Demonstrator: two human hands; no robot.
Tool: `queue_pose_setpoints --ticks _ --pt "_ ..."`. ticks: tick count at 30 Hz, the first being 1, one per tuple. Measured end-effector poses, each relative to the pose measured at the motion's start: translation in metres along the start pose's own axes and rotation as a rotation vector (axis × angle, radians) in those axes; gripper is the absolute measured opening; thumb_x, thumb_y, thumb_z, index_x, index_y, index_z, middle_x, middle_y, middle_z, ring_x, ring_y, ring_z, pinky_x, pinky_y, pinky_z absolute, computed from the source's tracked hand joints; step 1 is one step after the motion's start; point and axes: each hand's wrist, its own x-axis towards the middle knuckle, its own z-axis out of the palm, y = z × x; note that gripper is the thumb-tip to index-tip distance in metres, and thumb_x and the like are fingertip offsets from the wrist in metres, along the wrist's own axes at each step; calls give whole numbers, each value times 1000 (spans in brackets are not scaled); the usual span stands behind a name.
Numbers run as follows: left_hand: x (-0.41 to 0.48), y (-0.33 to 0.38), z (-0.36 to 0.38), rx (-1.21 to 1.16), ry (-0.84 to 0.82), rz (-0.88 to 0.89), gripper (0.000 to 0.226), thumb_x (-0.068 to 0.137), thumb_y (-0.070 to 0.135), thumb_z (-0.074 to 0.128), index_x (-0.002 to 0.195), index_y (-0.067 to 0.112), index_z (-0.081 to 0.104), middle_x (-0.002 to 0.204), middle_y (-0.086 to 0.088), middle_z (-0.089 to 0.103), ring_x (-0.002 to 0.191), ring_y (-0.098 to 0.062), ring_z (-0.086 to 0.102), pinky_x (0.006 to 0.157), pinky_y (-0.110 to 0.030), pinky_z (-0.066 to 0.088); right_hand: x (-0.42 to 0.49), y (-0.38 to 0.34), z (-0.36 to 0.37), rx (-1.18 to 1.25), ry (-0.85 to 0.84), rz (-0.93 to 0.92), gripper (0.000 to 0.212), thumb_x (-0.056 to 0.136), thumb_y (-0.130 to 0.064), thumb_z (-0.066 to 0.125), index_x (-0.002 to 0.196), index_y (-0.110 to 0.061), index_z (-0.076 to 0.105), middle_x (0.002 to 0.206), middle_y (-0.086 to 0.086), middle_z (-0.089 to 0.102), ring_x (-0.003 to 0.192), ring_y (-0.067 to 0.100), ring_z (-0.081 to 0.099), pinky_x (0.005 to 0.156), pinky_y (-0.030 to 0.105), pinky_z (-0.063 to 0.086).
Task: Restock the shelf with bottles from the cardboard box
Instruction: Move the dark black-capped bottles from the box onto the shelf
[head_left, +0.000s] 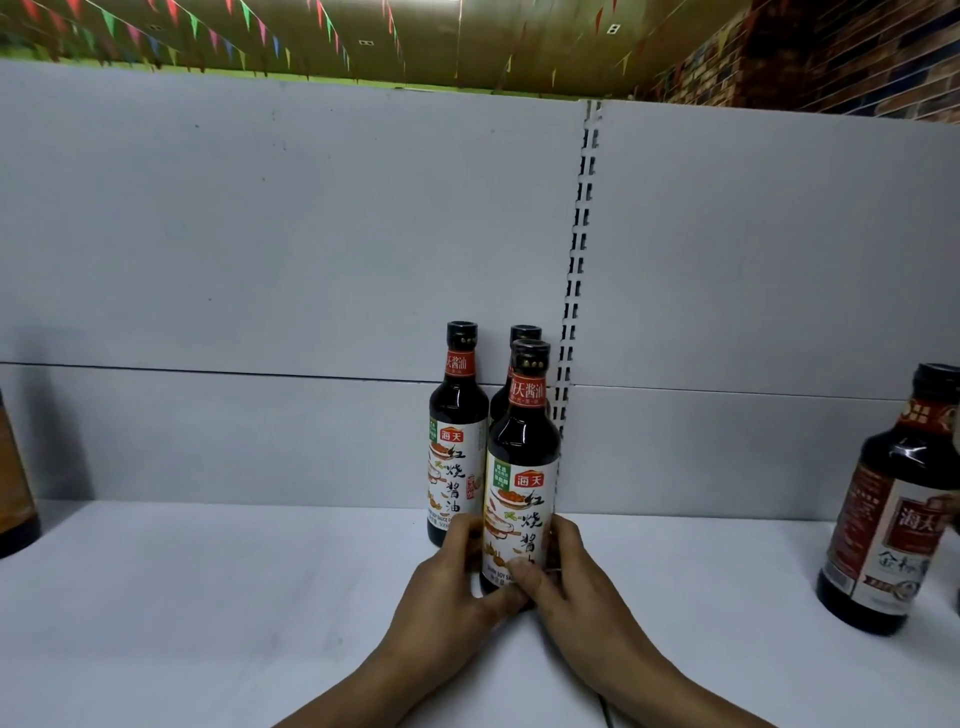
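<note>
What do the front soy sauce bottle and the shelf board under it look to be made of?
The front soy sauce bottle: glossy dark body with sharp highlights on the shoulder, probably glass, though hard plastic cannot be ruled out. Its label looks like printed paper; cap black, likely plastic. The shelf board: smooth matte white, probably painted metal, as the slotted upright behind suggests; not certain.

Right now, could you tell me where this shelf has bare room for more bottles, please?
The widest bare shelf runs from the brown bottle at far left to the back-left bottle. More lies between the large bottle on the right and the front bottle, crowded by the left hand and right hand gripping it.
</note>
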Motion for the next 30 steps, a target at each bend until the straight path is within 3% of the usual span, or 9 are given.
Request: queue_pose_setpoints --ticks 3,8,19,30 --pt "1 0 4 36 30 19 59 85 37 81 127 54 44 116 42 63 108 24 58 86 1 43 4 6 3 1 19 18 61 85 -63 55 140 -46 38 138 -22 59 125 1 58 108 37 49" --pt "4 -3 7 87 49 42 69 84 40 79 139 53 39 124 38 62 111 25 55 85 3 41 8 12 4 -13 23 39 78 78 -71 51 148 -43 31 143 -20 55 131 2 54 112 37 46" --pt "4 -9 6 71 26 77 68 87 33 79 143 44 41 126 35 61 115 24 53 90 3 40 8 16 6 -97 18 40 88 78 -74 43 156 -40 20 151 -18 46 140 5 45 116 38 42" --pt "2 -6 5 91 22 82 67 89 28 77 142 47 40 129 33 60 118 24 51 94 1 39 7 12 6 -148 23 33 78 86 -62 44 156 -37 21 152 -17 45 142 7 42 117 41 41"
